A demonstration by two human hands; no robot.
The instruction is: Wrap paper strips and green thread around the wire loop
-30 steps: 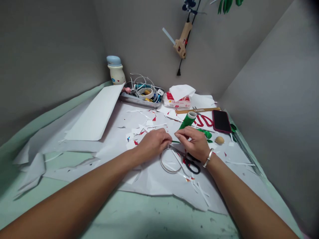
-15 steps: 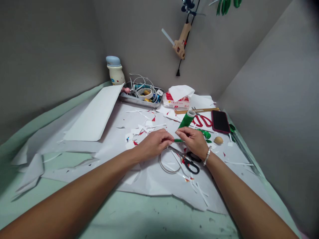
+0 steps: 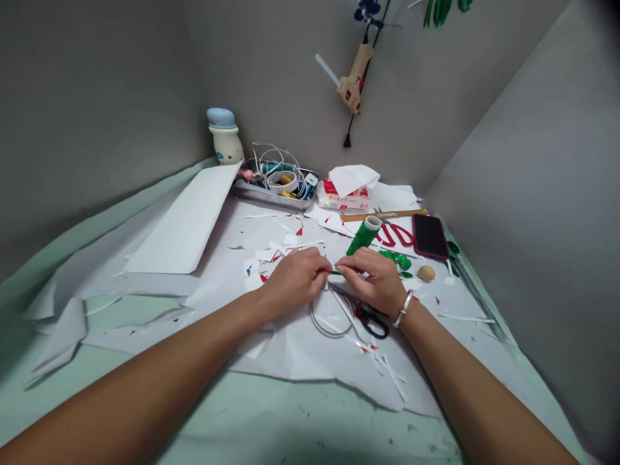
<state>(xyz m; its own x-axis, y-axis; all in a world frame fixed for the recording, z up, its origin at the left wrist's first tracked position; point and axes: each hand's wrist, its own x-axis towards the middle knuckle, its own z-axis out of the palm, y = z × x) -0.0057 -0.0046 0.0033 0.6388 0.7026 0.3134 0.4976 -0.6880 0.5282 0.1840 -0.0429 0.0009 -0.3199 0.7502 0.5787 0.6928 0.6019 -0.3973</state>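
Pinched stem: thin green-wrapped wire [image 3: 334, 272], short visible length, lying roughly level at centre of view between left hand [image 3: 296, 279] and right hand [image 3: 372, 279]. Both grips narrow, thumb against fingertips on the stem, hands almost touching. Silver bangle [image 3: 403, 308] on right wrist.

Clock positions below are taken from the hands, 12 o'clock pointing away from the person.

6 o'clock: pale wire loop [image 3: 330, 313], lying under the hands; any join to the stem cannot be told. 5 o'clock: black-handled scissors [image 3: 372, 324], blades running under the right hand.

12 to 1 o'clock: green tape roll [image 3: 362, 236], tilted, just beyond the right hand. 1 o'clock: red-handled scissors [image 3: 394, 234] beside wooden ruler [image 3: 382, 215]. 2 o'clock: curled green leaves [image 3: 397, 260], black smartphone [image 3: 429, 236] in a red case. 3 o'clock: small tan egg-shaped object [image 3: 425, 273].

11 to 12 o'clock: metal tray [image 3: 271, 200] of cables and tape rolls, tissue packet [image 3: 343, 199], cream bottle with blue cap [image 3: 225, 145] by the wall. 10 o'clock: red-flecked paper scraps [image 3: 264, 258], folded white card [image 3: 184, 219].

Underneath: white paper sheet [image 3: 290, 352] on mint-green worktop [image 3: 290, 420]. Far wall: hot glue gun [image 3: 353, 84], hanging by its cord.
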